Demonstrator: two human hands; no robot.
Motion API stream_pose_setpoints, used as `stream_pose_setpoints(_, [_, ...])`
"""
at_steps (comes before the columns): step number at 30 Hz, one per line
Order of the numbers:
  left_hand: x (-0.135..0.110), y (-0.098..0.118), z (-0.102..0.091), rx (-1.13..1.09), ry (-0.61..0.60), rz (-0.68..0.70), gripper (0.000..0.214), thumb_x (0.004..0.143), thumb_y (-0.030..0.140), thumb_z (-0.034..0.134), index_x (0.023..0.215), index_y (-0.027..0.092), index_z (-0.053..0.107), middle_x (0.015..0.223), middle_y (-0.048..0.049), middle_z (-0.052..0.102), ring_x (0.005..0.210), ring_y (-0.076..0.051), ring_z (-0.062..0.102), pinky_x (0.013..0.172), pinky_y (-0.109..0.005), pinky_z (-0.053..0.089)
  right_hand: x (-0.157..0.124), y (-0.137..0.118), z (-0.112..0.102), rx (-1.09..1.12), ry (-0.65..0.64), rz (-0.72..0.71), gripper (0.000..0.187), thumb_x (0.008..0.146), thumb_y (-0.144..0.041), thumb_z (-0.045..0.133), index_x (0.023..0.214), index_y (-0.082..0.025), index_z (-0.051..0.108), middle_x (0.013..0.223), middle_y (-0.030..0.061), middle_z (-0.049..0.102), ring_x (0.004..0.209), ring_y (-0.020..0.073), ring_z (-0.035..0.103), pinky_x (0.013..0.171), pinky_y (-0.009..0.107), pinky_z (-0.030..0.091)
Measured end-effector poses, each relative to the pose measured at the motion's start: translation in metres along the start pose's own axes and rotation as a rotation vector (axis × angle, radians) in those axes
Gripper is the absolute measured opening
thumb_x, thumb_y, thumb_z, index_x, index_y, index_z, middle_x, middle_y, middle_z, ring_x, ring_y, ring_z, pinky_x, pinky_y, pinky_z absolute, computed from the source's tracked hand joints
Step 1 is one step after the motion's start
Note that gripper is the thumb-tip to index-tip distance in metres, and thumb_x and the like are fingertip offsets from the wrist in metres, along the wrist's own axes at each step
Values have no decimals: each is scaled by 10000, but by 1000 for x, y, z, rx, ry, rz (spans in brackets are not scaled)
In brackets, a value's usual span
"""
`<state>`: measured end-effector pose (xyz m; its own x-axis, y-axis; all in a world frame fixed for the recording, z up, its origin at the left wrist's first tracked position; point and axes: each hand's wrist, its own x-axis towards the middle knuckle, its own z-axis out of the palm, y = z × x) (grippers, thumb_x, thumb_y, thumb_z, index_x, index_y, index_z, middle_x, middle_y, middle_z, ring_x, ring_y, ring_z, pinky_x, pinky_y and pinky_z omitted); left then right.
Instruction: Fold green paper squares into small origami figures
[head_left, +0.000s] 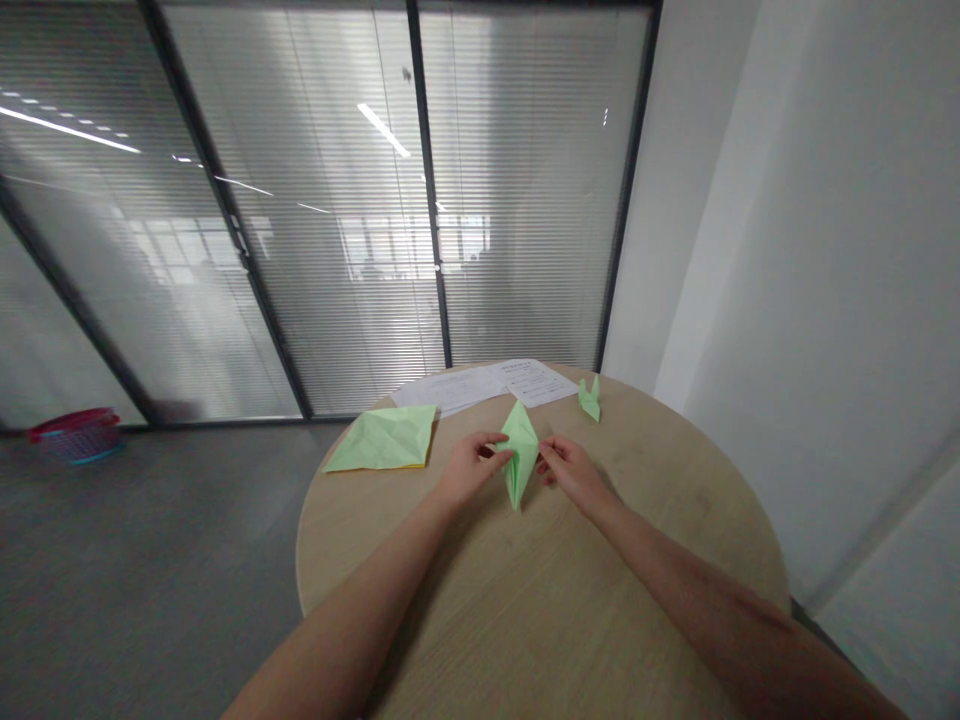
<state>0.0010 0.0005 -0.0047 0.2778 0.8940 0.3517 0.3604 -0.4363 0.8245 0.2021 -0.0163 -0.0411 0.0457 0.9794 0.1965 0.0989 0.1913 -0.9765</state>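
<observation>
Mid-fold by the look of it: left hand [471, 462] and right hand [571, 468] each pinch a side edge of the green paper fold [519, 450], a pointed diamond at mid-desk [540, 600] between them; any further crease needs the edges matched to its centre line.

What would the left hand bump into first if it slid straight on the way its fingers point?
The left hand points to the right and touches the green folded paper, so that comes first. Just beyond it is the right hand, though depth is hard to judge.
</observation>
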Motion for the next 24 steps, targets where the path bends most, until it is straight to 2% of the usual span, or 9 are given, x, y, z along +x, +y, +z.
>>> stream_pose_setpoints(5, [0, 0, 0, 93, 10, 31, 402, 764, 330, 686, 1123, 151, 677, 860, -76, 710, 732, -178, 663, 701, -289, 523, 0, 2, 0, -4, 4, -29, 284, 820, -474, 544, 861, -196, 591, 764, 33, 636, 630, 148, 599, 501, 230, 470])
stream_pose_setpoints(12, [-2, -1, 0, 21, -37, 44, 389, 786, 236, 607, 1164, 151, 645, 912, -82, 697, 759, -168, 655, 651, -267, 528, 2, 3, 0, -7, 14, -10, 275, 833, -462, 525, 860, -195, 584, 757, 33, 630, 622, 140, 592, 476, 210, 454])
stream_pose_setpoints(20, [-2, -3, 3, -86, -55, 73, 513, 664, 65, 517, 1147, 164, 656, 1131, -95, 648, 877, -177, 622, 624, -241, 544, 4, 5, -2, 50, 59, 30, 255, 842, -434, 521, 843, -186, 578, 750, 31, 621, 620, 133, 591, 517, 222, 481])
stream_pose_setpoints(22, [-1, -4, 4, -89, -61, 82, 528, 659, 62, 511, 1157, 166, 653, 1149, -97, 642, 883, -180, 622, 634, -249, 550, 5, 5, -2, 63, 64, 40, 243, 846, -421, 518, 881, -189, 582, 772, 38, 628, 610, 131, 589, 508, 222, 482])
stream_pose_setpoints(24, [-1, -4, 4, -74, -56, 91, 538, 652, 56, 519, 1160, 169, 655, 1148, -94, 646, 881, -181, 623, 659, -261, 552, 4, 5, -2, 72, 71, 26, 265, 848, -396, 524, 1027, -208, 578, 827, 42, 641, 605, 125, 589, 494, 213, 480])
